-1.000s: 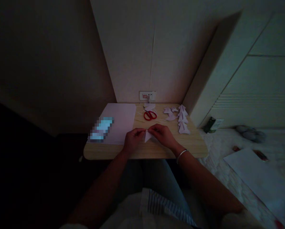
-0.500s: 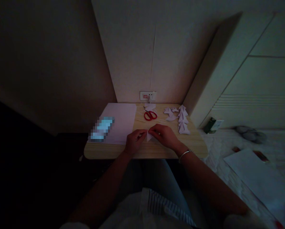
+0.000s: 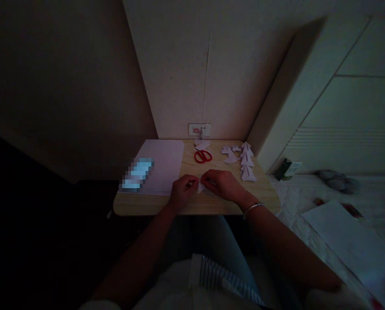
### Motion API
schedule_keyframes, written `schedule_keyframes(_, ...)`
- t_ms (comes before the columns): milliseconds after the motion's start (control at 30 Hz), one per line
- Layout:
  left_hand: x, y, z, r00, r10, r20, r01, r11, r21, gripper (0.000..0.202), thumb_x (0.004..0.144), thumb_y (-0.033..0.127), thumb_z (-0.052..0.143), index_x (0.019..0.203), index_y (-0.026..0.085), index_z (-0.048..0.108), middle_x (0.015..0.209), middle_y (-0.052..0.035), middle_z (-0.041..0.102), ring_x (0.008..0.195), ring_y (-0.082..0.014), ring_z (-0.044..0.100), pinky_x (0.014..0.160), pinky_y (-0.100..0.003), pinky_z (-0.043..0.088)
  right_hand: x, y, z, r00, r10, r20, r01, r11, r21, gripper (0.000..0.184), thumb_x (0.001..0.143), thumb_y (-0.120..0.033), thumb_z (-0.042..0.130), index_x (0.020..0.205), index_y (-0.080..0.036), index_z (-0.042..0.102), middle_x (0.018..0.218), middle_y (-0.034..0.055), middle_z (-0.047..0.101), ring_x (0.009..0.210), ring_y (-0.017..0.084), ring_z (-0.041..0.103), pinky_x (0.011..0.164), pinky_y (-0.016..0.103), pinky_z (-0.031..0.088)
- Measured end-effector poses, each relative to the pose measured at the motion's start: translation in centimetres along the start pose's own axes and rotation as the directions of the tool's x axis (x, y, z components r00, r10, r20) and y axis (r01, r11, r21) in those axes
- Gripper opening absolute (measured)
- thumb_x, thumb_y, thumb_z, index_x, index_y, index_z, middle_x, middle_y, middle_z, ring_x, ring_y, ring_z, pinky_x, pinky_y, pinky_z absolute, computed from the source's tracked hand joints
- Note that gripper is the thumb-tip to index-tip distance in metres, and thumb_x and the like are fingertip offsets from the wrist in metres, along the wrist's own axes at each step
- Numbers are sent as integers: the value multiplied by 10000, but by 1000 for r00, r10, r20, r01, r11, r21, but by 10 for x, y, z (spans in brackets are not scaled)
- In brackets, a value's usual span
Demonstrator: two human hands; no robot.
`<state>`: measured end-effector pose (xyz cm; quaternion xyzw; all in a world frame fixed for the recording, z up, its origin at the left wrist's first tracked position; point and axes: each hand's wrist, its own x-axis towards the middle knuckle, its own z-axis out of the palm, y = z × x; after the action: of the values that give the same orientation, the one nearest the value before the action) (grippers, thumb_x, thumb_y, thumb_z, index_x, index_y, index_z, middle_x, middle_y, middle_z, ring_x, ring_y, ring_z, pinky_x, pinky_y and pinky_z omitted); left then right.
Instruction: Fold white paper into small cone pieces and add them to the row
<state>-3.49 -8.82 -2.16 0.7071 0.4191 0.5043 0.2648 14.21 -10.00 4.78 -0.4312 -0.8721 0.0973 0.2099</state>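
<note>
Between my two hands, above the front middle of the small wooden table (image 3: 218, 208), is a small folded piece of white paper (image 3: 200, 187). My left hand (image 3: 183, 191) pinches its left side with thumb and fingertips. From the other side my right hand (image 3: 222, 182), with a bracelet on the wrist, pinches the paper near its top. The fingers hide much of the folds. Red-handled scissors (image 3: 203, 156) lie beyond the hands, next to paper scraps (image 3: 202, 144). To the right rest folded paper pieces (image 3: 230, 156) and a column of stacked folded paper (image 3: 247, 162).
White sheets (image 3: 166, 161) cover the table's left part, with a blurred-out lit phone-like object (image 3: 137, 174) on them. A wall socket (image 3: 199, 129) with a plug sits behind the table. On the bed at right are a small green box (image 3: 283, 169) and a large white sheet (image 3: 343, 234).
Both hands keep their pinch on the small paper. The fingers have shifted slightly, and less of the paper shows below them now.
</note>
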Motion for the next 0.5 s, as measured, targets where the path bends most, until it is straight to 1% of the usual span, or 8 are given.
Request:
schedule_keyframes(100, 1, 3, -1, 999, -44, 19, 45, 998, -38, 113, 774, 253, 575, 781, 166, 646, 746, -11, 685, 631, -101, 611, 594, -195, 492, 0, 0, 4, 999, 34, -26, -33, 999, 43, 139, 859, -241, 504, 900, -195, 628, 875, 37, 671, 752, 141, 604, 667, 234, 388)
schedule_keyframes(200, 2, 5, -1, 998, -43, 50, 46, 997, -59, 109, 760, 238, 581, 783, 168, 661, 754, -14, 699, 633, -106, 622, 603, -201, 499, -1, 0, 8, 996, 77, -46, -74, 995, 71, 119, 840, -239, 521, 876, -193, 625, 840, 29, 668, 731, 137, 597, 647, 229, 382)
schedule_keyframes(300, 2, 6, -1, 997, -46, 58, 50, 997, -58, 119, 753, 241, 582, 777, 168, 673, 740, -21, 704, 610, -110, 624, 581, -202, 499, -2, -1, 9, 994, 97, -56, -92, 993, 77, 98, 814, -231, 542, 847, -188, 623, 819, 25, 659, 718, 133, 583, 635, 225, 373)
schedule_keyframes(500, 0, 4, -2, 996, 19, 87, -14, 998, -58, 122, 748, 226, 579, 761, 164, 683, 731, -28, 704, 607, -115, 626, 570, -204, 491, -3, -2, 10, 991, 128, -50, -122, 987, 103, 68, 775, -228, 567, 800, -183, 612, 750, 6, 628, 653, 116, 543, 591, 218, 348)
